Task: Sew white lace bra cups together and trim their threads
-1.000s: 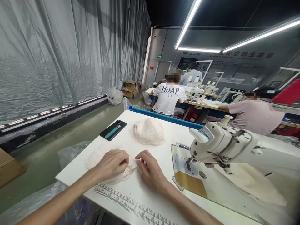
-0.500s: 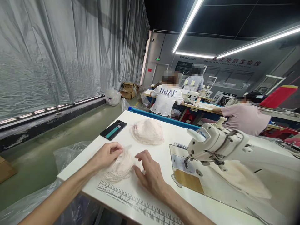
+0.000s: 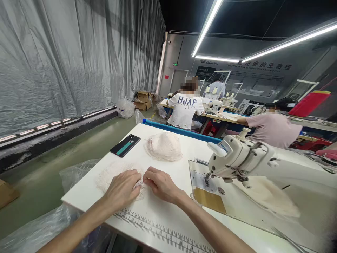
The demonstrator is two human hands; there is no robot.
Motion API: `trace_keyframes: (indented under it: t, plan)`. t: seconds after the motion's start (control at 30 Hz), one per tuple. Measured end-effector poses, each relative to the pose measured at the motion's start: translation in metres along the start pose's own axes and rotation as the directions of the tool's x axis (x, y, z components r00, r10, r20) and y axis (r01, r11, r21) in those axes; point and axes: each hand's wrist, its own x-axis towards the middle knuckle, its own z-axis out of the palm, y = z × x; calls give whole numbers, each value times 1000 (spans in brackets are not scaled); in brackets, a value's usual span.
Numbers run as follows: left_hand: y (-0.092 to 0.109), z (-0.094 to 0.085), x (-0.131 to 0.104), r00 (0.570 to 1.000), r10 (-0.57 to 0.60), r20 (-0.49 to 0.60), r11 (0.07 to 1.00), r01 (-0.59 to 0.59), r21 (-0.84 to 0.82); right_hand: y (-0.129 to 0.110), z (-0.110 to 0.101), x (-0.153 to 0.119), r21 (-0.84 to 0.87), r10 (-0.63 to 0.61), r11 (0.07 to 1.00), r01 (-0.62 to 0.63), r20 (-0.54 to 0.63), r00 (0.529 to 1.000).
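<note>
Drawn together since half a second ago over the white worktop (image 3: 84,195), the left hand (image 3: 124,187) and right hand (image 3: 160,182) both look closed on the pale lace piece (image 3: 107,174), near the front-left corner; its right edge now seems under two-handed control.

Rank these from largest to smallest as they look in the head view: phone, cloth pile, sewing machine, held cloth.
1. Sewing machine
2. Cloth pile, held cloth: unsure; left hand covers part of the latter
3. Phone
</note>
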Motion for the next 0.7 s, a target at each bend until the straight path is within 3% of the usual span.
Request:
trace_keyframes:
  t: [0.23,0.4,0.6,0.7]
  plan:
    - [-3,-4,5,999,-46,-8,997,45,-57,2,-3,-4,75,3,997,-1,-27,1000]
    - [-9,-3,12,998,-65,-19,985,61,-161,4,-2,-6,82,1,997,11,-142,990]
    - [-16,-3,17,992,-117,-46,921,91,-378,4,4,3,89,-35,994,59,-257,966]
    - [-17,-7,17,982,-156,-101,842,79,-533,0,3,7,148,-33,984,95,-372,928]
